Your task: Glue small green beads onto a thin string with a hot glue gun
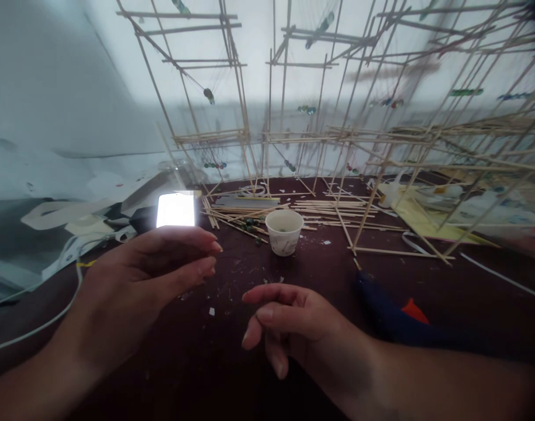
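Note:
My left hand (148,275) is raised over the table at left, its fingers and thumb apart with nothing seen between them. Lower and right of it hovers my right hand (302,330), index finger stretched out, the other fingers loosely curled, also holding nothing visible. A white paper cup (285,234) stands upright just beyond both hands, with something small and dark inside. Right of my right hand lies a blue glue gun (394,321) with an orange trigger, partly hidden by my forearm. Several dark marbles (252,225) rest among thin sticks left of the cup.
Tall frames of thin wooden sticks (269,117) rise behind, with marbles hung on threads. Loose sticks (337,209) lie at their feet. A bright white screen or lamp (176,210) glows behind my left hand. White cables (76,292), yellow paper (429,219) and plastic bags (490,207) flank the table.

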`<state>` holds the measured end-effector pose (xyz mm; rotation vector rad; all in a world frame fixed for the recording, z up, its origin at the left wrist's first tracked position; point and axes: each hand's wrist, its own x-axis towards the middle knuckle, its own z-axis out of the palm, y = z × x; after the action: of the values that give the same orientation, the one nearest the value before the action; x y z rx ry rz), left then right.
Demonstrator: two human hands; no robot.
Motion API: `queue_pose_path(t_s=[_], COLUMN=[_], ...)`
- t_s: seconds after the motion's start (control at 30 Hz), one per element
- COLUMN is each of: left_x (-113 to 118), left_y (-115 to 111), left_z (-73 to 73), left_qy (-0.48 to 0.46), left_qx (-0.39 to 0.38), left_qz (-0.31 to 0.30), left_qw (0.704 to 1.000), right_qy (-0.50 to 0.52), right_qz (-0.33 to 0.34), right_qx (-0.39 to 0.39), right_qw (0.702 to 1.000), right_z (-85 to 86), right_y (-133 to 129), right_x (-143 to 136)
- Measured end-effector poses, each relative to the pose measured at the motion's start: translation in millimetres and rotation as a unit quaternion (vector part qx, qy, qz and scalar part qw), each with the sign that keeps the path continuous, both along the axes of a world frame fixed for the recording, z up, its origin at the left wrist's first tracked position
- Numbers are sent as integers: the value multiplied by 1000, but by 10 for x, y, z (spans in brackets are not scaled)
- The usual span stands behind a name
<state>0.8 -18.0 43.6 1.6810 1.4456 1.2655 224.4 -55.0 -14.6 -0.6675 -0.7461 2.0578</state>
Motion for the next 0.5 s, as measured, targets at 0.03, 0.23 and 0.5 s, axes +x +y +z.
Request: queue_pose_path(t_s=[0.03,0.23,0.5], left_x=[-7,64,90], left_y=[5,-51,-96], left_z=[1,25,54], left_qy=[3,71,137], left_qx=[6,80,108], left_qz=[3,17,39], left_qw=[1000,994,984], right_qy=[-3,-14,-17], right_qz=[0,2,-3], right_qx=[0,-6,-9], right_qw=[1000,1000,1000], right_z=[1,12,19], right_y=[3,-6,-14], right_x=[1,5,5])
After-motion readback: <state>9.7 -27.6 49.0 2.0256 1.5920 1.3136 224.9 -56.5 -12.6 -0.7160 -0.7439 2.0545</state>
